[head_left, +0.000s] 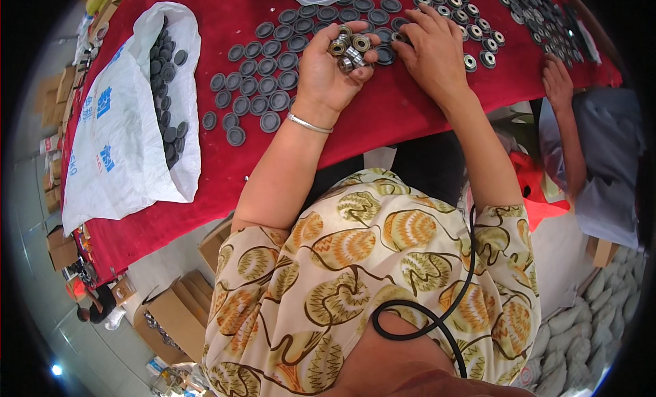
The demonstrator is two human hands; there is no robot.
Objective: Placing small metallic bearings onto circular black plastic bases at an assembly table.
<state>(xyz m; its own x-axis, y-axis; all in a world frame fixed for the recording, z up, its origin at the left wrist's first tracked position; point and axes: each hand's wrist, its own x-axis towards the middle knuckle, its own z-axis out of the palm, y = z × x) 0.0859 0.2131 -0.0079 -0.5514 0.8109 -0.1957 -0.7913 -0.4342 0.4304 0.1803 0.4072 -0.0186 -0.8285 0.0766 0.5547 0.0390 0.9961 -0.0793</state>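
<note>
"What are you carrying in your left hand (329, 74)?"

"A little heap of small metal bearings (354, 55). My palm is turned up and the fingers curl around them, keeping the cluster together. There's a silver bracelet (309, 124) on that wrist."

"And your right hand (436, 55)?"

"Palm down, over the red tabletop (222, 171), between two groups of pieces. Its fingers are bent and a little spread, thumb and forefinger tips close together beside the discs. Whether they pinch one, I can't tell."

"How do those pieces lie?"

"Plain grey discs (270, 121) run in loose rows to the left and beyond my bearings. Past my right hand sit the discs with shiny metal centres (487, 59)."

"Anything at the far left?"

"A white sack (113, 158) on its side, mouth open, with more dark discs (167, 72) heaped inside."

"And far right?"

"A co-worker's hand (558, 84) by the table edge, near a crowd of small dark pieces (543, 29)."
</note>
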